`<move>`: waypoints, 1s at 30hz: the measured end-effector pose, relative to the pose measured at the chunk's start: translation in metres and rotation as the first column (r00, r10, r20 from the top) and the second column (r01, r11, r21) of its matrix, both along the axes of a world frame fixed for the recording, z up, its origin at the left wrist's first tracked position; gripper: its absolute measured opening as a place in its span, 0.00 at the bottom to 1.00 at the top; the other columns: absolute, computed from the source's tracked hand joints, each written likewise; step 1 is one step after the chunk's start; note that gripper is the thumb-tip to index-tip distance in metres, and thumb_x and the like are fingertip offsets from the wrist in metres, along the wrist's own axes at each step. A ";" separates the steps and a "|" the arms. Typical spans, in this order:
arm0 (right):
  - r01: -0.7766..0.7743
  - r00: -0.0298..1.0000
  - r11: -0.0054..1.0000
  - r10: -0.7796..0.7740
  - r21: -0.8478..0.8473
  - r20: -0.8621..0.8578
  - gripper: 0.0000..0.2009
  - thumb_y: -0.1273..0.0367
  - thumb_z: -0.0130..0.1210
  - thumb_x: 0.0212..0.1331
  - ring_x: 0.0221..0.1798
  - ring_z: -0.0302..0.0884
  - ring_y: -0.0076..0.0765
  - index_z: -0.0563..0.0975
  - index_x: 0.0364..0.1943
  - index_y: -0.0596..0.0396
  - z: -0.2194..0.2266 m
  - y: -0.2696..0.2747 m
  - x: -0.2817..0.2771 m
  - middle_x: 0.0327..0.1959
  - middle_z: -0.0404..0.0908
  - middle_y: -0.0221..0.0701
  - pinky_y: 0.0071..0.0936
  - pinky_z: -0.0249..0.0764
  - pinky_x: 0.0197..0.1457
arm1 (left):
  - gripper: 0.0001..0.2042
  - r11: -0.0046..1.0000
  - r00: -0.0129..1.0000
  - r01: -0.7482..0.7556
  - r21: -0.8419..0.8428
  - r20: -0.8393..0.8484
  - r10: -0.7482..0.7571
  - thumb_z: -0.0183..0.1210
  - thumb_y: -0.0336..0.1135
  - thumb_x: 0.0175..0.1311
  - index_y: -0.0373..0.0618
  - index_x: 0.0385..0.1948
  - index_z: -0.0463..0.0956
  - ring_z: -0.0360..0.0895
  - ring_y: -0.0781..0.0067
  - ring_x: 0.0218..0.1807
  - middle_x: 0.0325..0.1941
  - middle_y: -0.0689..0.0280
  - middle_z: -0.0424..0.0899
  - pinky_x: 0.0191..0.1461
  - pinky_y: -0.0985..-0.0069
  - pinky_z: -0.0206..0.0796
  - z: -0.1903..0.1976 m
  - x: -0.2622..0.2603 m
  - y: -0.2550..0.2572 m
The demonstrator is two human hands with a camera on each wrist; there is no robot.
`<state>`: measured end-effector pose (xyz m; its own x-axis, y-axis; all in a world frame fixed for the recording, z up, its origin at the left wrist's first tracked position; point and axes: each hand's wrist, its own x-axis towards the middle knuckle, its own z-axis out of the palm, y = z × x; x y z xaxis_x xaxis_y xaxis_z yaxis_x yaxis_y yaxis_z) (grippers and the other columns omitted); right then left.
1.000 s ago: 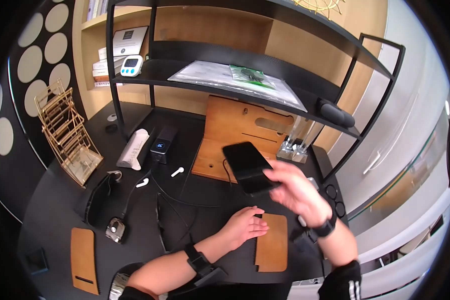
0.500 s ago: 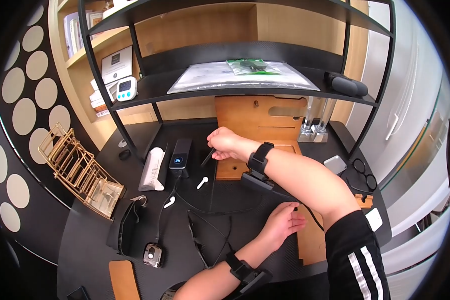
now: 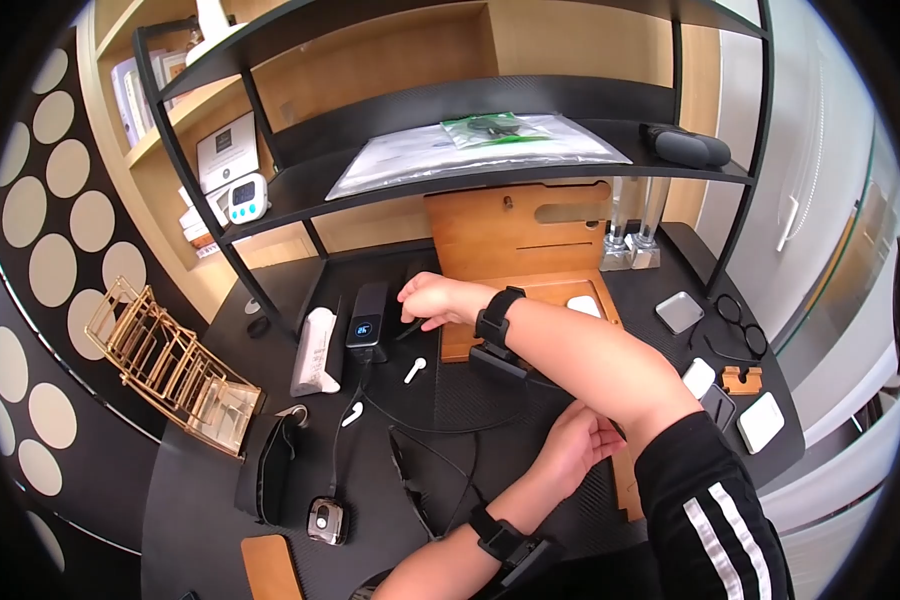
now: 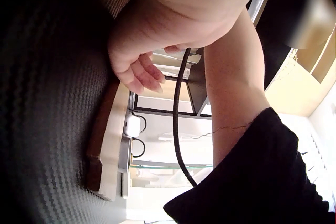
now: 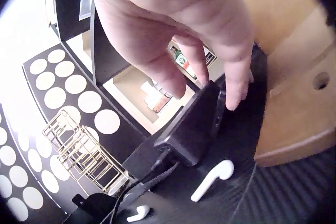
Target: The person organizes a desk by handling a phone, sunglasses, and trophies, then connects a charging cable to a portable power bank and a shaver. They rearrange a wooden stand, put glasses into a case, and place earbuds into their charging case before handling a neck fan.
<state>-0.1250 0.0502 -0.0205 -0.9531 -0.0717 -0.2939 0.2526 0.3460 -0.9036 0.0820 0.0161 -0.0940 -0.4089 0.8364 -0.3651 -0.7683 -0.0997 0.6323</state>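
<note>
My right hand [image 3: 440,299] reaches across to the black charging block [image 3: 364,328] with a lit display. In the right wrist view its thumb and fingers curl over a thin black phone [image 5: 218,112], seen edge-on, upright along the side of the block. In the head view only a dark sliver of phone shows below the fingertips. My left hand [image 3: 577,450] is near the table with its fingers loosely bent, holding nothing. It lies beside a flat wooden panel [image 3: 625,487], partly hidden under my right arm.
A wooden organizer [image 3: 515,220] stands behind my right hand, a white item [image 3: 583,306] on its base. Two white earbuds [image 3: 415,370], cables, sunglasses [image 3: 417,489] and a smartwatch [image 3: 327,520] lie left of centre. Round glasses [image 3: 741,325] lie right. A black shelf [image 3: 300,205] overhangs the back.
My right hand has carried the phone left from in front of the organizer down beside the charging block. My left hand remains by the wooden panel. The head view has shifted.
</note>
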 end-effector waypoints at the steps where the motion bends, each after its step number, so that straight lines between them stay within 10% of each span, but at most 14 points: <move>1: -0.002 0.999 1.000 0.002 0.001 -0.035 0.15 0.77 0.56 0.53 0.56 0.72 0.44 0.74 0.47 0.60 0.001 0.002 0.000 0.55 0.72 0.42 0.35 0.78 0.51 | 0.09 1.000 1.000 0.007 -0.004 -0.003 -0.007 0.42 0.37 0.72 0.45 0.44 0.68 0.76 0.74 0.36 0.32 0.66 0.75 0.48 0.72 0.73 0.001 -0.001 -0.001; 7: -0.199 0.978 0.963 0.184 0.183 0.099 0.33 0.68 0.60 0.53 0.68 0.60 0.49 0.61 0.64 0.59 -0.002 0.009 -0.006 0.69 0.56 0.46 0.41 0.64 0.66 | 0.10 1.000 0.999 0.024 0.008 0.021 -0.024 0.42 0.37 0.71 0.44 0.45 0.68 0.77 0.73 0.37 0.34 0.64 0.76 0.49 0.71 0.73 0.003 -0.004 -0.002; 13: -0.201 0.949 0.943 0.255 0.267 -0.185 0.28 0.61 0.63 0.52 0.63 0.67 0.40 0.72 0.57 0.59 0.043 0.025 0.008 0.58 0.73 0.42 0.36 0.63 0.64 | 0.10 0.997 0.997 0.058 0.054 0.043 -0.060 0.46 0.38 0.70 0.45 0.47 0.68 0.78 0.68 0.41 0.35 0.62 0.77 0.50 0.69 0.72 -0.007 -0.005 -0.005; 17: -0.359 0.927 0.901 0.374 0.242 -0.017 0.24 0.57 0.55 0.61 0.56 0.74 0.33 0.72 0.58 0.54 0.088 0.068 0.068 0.58 0.74 0.35 0.31 0.71 0.58 | 0.10 0.995 0.999 0.016 0.095 0.046 -0.021 0.51 0.36 0.67 0.44 0.45 0.72 0.78 0.59 0.43 0.35 0.58 0.79 0.55 0.62 0.70 -0.001 -0.006 -0.009; 23: -0.170 0.979 0.539 0.190 0.825 0.077 0.20 0.60 0.57 0.56 0.50 0.78 0.39 0.78 0.50 0.57 0.067 0.143 0.130 0.43 0.83 0.40 0.31 0.72 0.52 | 0.09 0.999 1.000 -0.004 0.047 -0.009 0.005 0.51 0.35 0.66 0.45 0.44 0.73 0.77 0.61 0.43 0.35 0.60 0.78 0.54 0.64 0.71 0.009 -0.001 -0.009; 30: -0.047 0.989 0.508 0.147 0.860 -0.033 0.26 0.60 0.65 0.46 0.52 0.76 0.50 0.76 0.49 0.59 0.004 0.166 0.147 0.45 0.80 0.47 0.36 0.71 0.55 | 0.08 0.999 0.997 -0.023 0.028 -0.068 0.024 0.51 0.34 0.66 0.45 0.44 0.72 0.77 0.64 0.42 0.34 0.62 0.78 0.52 0.66 0.71 0.014 -0.003 -0.011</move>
